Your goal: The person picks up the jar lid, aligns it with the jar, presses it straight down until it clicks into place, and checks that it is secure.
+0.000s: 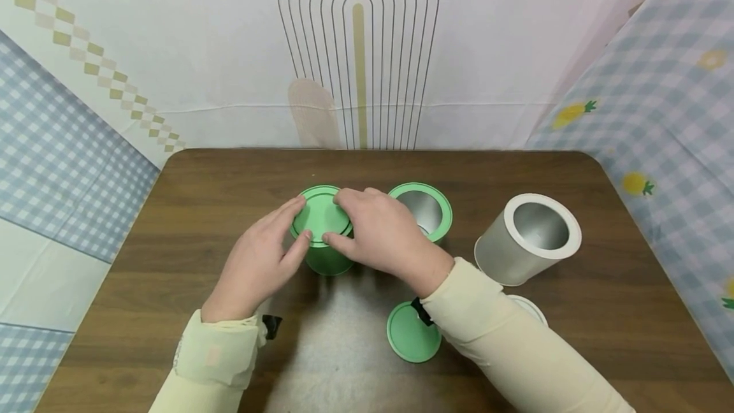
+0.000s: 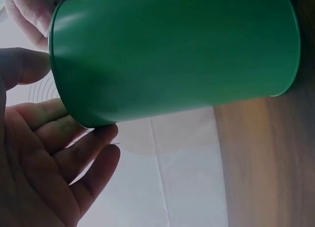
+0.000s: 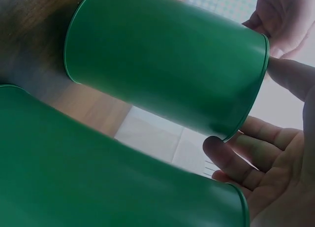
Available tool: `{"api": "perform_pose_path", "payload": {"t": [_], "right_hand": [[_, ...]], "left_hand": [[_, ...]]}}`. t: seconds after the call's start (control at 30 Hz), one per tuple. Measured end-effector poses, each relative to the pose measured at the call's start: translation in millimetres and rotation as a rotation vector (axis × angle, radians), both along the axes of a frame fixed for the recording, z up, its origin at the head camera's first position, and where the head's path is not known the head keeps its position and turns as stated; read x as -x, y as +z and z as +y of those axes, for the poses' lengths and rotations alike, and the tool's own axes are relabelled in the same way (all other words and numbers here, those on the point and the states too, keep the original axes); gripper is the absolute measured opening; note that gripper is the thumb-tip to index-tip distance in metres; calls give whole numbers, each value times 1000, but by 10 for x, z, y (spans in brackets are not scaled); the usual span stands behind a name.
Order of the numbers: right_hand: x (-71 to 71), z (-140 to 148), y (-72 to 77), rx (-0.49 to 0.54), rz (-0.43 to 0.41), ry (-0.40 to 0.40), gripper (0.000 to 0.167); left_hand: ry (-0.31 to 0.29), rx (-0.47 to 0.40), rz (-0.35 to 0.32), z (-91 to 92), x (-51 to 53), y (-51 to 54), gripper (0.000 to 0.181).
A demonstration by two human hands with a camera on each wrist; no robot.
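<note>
One green can (image 1: 328,261) stands upright on the table, with a green lid (image 1: 321,214) over its top. At the lid's left edge, my left hand (image 1: 255,263) rests its thumb and fingers. My right hand (image 1: 387,234) holds the right side, thumb near the front and fingers toward the back. The left wrist view shows the can's side (image 2: 172,49) and my left hand (image 2: 44,153), its bent fingers at the top rim. In the right wrist view, the fingers of my right hand (image 3: 275,163) curve at the rim of the same can (image 3: 162,59).
Just right of the lidded can is an open green can (image 1: 444,227), partly behind my right hand. Farther right stands an open white can (image 1: 504,250). A loose green lid (image 1: 414,335) lies near my right sleeve, which partly covers a white lid (image 1: 532,308).
</note>
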State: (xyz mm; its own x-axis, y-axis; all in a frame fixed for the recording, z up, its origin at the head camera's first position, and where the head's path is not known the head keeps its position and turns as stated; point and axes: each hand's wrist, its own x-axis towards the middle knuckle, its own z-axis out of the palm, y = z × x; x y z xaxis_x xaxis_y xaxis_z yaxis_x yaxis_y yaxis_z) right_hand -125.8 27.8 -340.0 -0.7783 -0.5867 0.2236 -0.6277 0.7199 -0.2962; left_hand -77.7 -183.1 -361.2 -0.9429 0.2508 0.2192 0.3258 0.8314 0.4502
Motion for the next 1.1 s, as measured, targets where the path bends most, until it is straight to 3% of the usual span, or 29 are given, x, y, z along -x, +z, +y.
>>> {"api": "perform_pose_path", "payload": {"t": [0.27, 0.7, 1.1], "right_hand": [[-5, -17, -1, -9, -8, -29, 48], [-33, -83, 20, 50, -179, -110, 50], [-63, -131, 85, 43, -222, -166, 46]], "left_hand": [[3, 6, -12, -12, -6, 9, 53], [15, -3, -84, -31, -10, 44, 57], [19, -65, -68, -22, 7, 78, 55]]}}
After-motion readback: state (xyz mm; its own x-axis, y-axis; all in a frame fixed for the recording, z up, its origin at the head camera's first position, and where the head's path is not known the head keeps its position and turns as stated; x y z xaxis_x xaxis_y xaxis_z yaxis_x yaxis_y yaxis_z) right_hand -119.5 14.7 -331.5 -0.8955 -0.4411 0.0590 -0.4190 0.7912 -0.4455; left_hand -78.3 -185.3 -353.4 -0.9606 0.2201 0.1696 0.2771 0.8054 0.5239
